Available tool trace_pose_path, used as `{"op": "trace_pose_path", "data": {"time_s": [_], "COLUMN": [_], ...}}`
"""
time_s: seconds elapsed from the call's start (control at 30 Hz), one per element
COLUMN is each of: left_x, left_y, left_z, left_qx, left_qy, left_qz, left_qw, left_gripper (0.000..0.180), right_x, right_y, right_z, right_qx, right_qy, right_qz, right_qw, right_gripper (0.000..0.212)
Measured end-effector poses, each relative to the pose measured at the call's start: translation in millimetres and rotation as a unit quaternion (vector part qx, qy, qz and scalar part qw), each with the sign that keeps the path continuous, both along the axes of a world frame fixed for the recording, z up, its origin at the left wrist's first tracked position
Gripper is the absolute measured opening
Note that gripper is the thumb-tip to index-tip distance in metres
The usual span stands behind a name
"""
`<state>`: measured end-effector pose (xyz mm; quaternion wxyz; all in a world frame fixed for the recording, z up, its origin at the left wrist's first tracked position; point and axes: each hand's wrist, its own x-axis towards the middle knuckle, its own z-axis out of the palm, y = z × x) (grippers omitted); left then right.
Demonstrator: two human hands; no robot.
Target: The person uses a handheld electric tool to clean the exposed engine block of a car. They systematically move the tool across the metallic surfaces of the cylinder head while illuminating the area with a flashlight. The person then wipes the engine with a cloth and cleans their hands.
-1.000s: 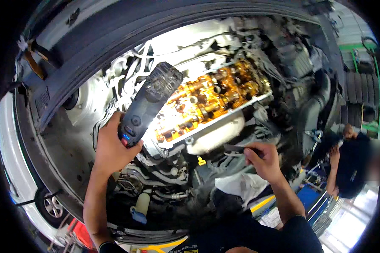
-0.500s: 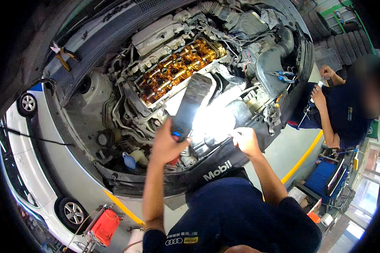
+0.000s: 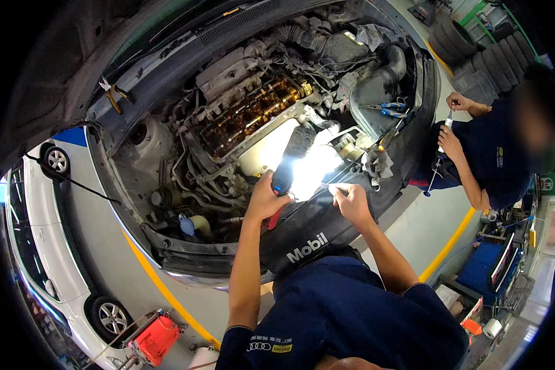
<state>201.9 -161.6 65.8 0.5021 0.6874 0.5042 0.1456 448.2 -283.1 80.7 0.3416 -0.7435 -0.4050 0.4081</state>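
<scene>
My left hand (image 3: 267, 198) is closed around a black handheld work light (image 3: 293, 151), lifted over the front of the open engine bay. Its beam throws a strong white glare between my hands. To the right of the glare, my right hand (image 3: 353, 203) pinches a thin, pale thing whose kind I cannot make out. Beyond the light lies the engine's uncovered top, with oily brown camshafts (image 3: 253, 120) showing. A black fender cover (image 3: 345, 225) with white lettering hangs over the car's front edge below my right hand.
Pliers with orange handles (image 3: 112, 97) lie at the windscreen edge. Blue-handled pliers (image 3: 391, 111) rest on the engine bay's right side. At the right stands a co-worker (image 3: 499, 142) holding a white tube. A white car (image 3: 55, 237) is parked left, near a red creeper-like seat (image 3: 157, 339).
My left hand has moved right with the work light, closer to my right hand. Less light falls on the camshafts, and the whole view has shifted slightly.
</scene>
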Motion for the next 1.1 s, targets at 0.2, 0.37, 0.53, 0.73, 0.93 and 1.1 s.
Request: {"op": "trace_pose_path", "data": {"time_s": [0.2,0.37,0.53,0.73,0.93,1.1], "left_x": [2,22,10,22,8,25], "left_y": [-2,-7,-13,-8,-5,-13], "left_z": [-45,-11,-39,-17,-51,-34], "left_qx": [0.107,0.022,0.125,0.017,0.083,-0.014], "left_qy": [0.002,0.028,0.066,0.085,0.102,-0.034], "left_qz": [0.003,0.032,0.051,0.051,0.049,0.060], "left_qw": [0.994,0.999,0.989,0.995,0.990,0.998], "left_gripper": [0.074,0.078,0.083,0.091,0.083,0.059], "right_x": [19,34,31,48,69,64], "right_y": [11,18,18,11,-2,-26], "right_z": [-30,-51,-43,-43,-33,-25], "right_qx": [0.188,0.203,0.125,0.073,0.122,0.141], "right_qy": [-0.254,-0.388,-0.403,-0.392,-0.359,-0.268], "right_qz": [0.145,0.277,0.355,0.436,0.379,0.249], "right_qw": [0.938,0.855,0.835,0.807,0.844,0.920], "right_gripper": [0.024,0.021,0.035,0.042,0.050,0.035]}}
